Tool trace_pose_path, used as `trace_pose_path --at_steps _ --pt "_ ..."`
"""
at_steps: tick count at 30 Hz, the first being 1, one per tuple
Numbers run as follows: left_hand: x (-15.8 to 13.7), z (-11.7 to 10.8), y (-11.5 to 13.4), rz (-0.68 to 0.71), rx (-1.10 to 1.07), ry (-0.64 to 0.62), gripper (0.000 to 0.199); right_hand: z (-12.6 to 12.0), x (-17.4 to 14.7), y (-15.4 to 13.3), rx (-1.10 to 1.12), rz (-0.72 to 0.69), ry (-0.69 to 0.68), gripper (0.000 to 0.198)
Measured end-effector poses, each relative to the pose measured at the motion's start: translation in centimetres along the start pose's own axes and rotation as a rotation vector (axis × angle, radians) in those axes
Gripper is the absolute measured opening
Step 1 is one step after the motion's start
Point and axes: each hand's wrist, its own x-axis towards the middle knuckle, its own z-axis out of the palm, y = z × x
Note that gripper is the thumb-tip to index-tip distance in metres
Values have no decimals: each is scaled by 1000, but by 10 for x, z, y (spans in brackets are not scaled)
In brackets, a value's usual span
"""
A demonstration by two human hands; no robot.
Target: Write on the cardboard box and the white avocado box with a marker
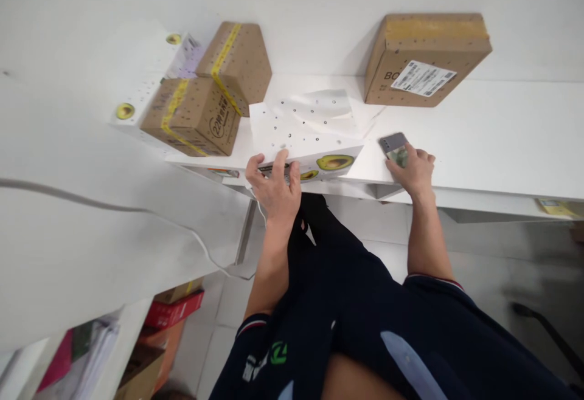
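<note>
My left hand [276, 190] is at the near left edge of a white box [310, 120] printed with avocados and small dark marks. Its fingers are spread, the tips at the box's upper front edge; how firmly they touch I cannot tell. To the right, my right hand [413, 169] has thumb and fingers around a smartphone [393, 142] lying on the white shelf [506, 138]. The phone's camera side faces up, and a greenish picture shows on its back. My fingers hide its lower right part.
Two taped brown cartons [194, 117] stand at the left, by another avocado-printed box [150, 93]. A brown carton [429, 62] with a label leans at the back right. A grey cable [114, 206] hangs at the left. Below are shelves with papers [98, 351] and a red box [173, 310].
</note>
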Motion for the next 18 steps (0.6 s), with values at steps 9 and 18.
trace_pose_path --at_steps 9,18 --pt "-1 -1 -1 19 52 -10 42 -24 -34 -11 719 204 158 75" --pt "0 0 -1 42 54 19 40 -86 -104 -105 1758 82 -529 74"
